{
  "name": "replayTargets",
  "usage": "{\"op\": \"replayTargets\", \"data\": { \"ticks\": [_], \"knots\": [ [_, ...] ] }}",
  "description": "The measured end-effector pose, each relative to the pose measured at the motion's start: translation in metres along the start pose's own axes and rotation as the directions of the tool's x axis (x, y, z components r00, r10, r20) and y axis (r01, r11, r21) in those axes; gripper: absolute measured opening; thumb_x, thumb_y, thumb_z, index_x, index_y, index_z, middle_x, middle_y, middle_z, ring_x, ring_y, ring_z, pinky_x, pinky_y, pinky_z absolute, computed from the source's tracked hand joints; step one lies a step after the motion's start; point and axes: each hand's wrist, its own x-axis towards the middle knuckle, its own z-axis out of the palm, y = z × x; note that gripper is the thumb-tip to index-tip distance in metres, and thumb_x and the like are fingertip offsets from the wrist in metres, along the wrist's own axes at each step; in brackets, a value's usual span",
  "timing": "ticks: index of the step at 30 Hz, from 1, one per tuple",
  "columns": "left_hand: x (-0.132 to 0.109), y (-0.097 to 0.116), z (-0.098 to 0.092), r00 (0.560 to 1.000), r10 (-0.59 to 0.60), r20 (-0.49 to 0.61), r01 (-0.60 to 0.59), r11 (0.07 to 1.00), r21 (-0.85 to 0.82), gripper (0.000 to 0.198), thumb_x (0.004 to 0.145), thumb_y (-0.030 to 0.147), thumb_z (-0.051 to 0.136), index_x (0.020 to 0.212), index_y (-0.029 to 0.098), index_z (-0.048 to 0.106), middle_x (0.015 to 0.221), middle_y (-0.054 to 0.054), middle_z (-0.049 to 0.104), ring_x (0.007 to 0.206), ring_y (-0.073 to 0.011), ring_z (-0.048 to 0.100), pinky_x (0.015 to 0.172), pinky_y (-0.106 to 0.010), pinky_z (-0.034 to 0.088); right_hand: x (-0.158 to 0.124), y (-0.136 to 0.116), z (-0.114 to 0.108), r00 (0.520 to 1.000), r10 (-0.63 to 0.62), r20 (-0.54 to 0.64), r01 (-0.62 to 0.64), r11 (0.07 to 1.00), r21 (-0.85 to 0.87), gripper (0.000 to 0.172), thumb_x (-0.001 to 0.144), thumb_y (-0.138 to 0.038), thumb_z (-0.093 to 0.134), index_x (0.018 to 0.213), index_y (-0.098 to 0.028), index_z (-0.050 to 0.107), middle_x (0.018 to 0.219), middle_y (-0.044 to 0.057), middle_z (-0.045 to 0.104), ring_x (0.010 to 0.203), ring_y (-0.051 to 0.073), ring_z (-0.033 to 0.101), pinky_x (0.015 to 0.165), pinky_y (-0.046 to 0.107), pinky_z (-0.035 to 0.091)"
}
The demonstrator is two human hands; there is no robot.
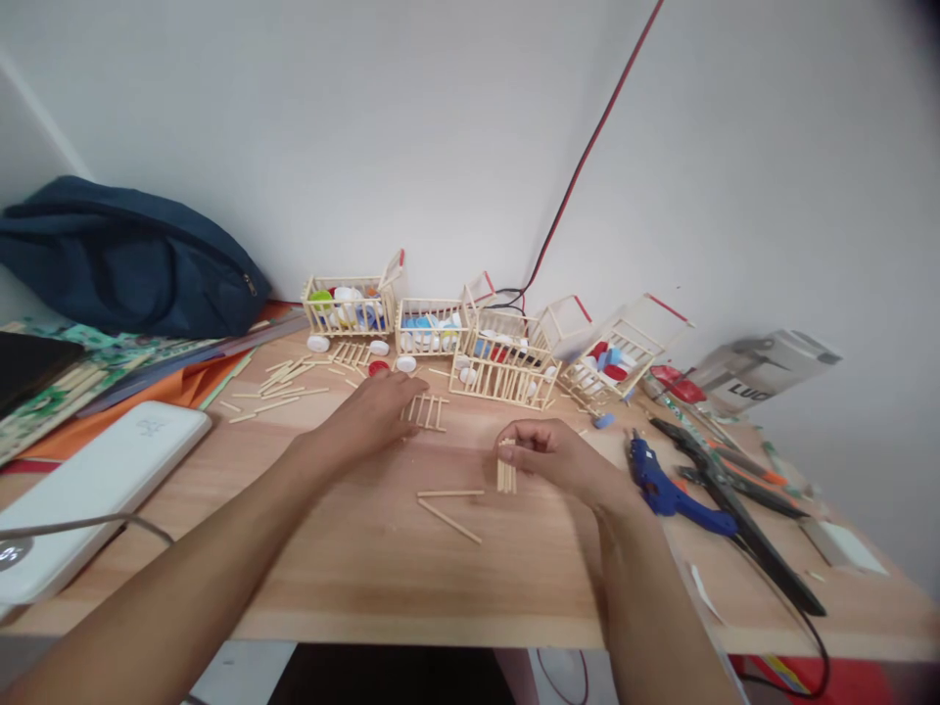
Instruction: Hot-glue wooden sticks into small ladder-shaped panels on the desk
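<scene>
My left hand (374, 411) reaches forward over the wooden table (367, 578), its fingers lying on a small ladder-like panel of wooden sticks (428, 411). My right hand (554, 452) is curled and pinches a short bundle of wooden sticks (506, 470), held upright on the table. Two loose sticks (449, 507) lie on the table in front of the hands. Several little carts built of sticks (441, 328), some filled with coloured bottle caps, stand in a row against the wall beyond both hands.
A blue glue gun (665, 485) and black pliers (727, 490) lie to the right. More loose sticks (283, 387) are scattered at the back left. A white power bank (95, 480) with a cable sits at the left, a dark blue bag (124, 259) behind it.
</scene>
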Motion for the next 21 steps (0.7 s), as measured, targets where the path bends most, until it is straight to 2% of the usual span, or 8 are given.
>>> {"op": "replayTargets", "data": {
  "ticks": [4,8,12,14,18,21],
  "knots": [
    [-0.001,0.002,-0.002,0.999,-0.036,-0.004,0.036,0.999,-0.001,0.046,0.077,0.021,0.066,0.121,0.016,0.054,0.12,-0.012,0.06,0.111,-0.0281,0.054,0.095,-0.039,0.042,0.008,0.008,0.008,1.0,-0.002,-0.013,0.001,0.997,-0.075,0.031,0.08,-0.048,0.061,0.078,-0.017,0.067,0.065,-0.002,0.055,0.059,0.01,0.043,0.055,0.023,0.033],
    [0.0,0.001,-0.001,1.0,-0.027,-0.003,0.027,1.0,-0.006,0.043,0.077,0.021,0.067,0.119,0.015,0.056,0.119,-0.013,0.06,0.11,-0.0275,0.054,0.095,-0.039,0.042,0.016,0.02,0.01,0.995,-0.016,-0.093,0.0,0.987,-0.162,0.028,0.079,-0.044,0.06,0.074,-0.017,0.068,0.06,-0.002,0.051,0.057,0.01,0.04,0.052,0.024,0.029],
    [0.003,0.005,-0.004,0.992,0.011,-0.122,-0.015,0.999,-0.033,0.035,0.08,0.017,0.064,0.114,0.014,0.06,0.12,-0.011,0.061,0.112,-0.0254,0.053,0.098,-0.039,0.039,0.02,0.022,0.008,0.979,-0.036,-0.202,-0.008,0.977,-0.215,0.03,0.08,-0.044,0.058,0.067,-0.017,0.062,0.057,-0.004,0.044,0.055,0.01,0.036,0.052,0.024,0.026],
    [0.003,0.012,-0.006,0.985,-0.015,-0.173,-0.001,0.996,-0.092,0.027,0.082,0.018,0.062,0.109,0.015,0.063,0.114,-0.009,0.065,0.108,-0.0231,0.056,0.095,-0.037,0.041,0.02,0.02,0.009,0.974,-0.042,-0.223,-0.007,0.977,-0.215,0.034,0.082,-0.048,0.055,0.066,-0.017,0.059,0.056,-0.005,0.041,0.054,0.01,0.035,0.051,0.023,0.026],
    [-0.001,0.029,-0.01,0.991,-0.054,-0.126,0.025,0.975,-0.22,0.018,0.086,0.022,0.057,0.1,0.018,0.067,0.099,-0.004,0.071,0.092,-0.0197,0.061,0.082,-0.032,0.044,0.024,0.013,0.017,0.974,-0.059,-0.217,0.009,0.974,-0.225,0.034,0.082,-0.048,0.053,0.073,-0.018,0.062,0.058,-0.005,0.042,0.054,0.01,0.036,0.051,0.023,0.027],
    [-0.005,0.033,-0.01,0.991,-0.04,-0.127,0.015,0.982,-0.19,0.017,0.088,0.02,0.053,0.095,0.018,0.068,0.096,-0.005,0.071,0.09,-0.0202,0.061,0.08,-0.032,0.044,0.032,0.01,0.023,0.969,-0.081,-0.233,0.014,0.962,-0.274,0.028,0.081,-0.042,0.055,0.07,-0.018,0.063,0.057,-0.005,0.042,0.056,0.01,0.036,0.053,0.023,0.026]
  ]
}}
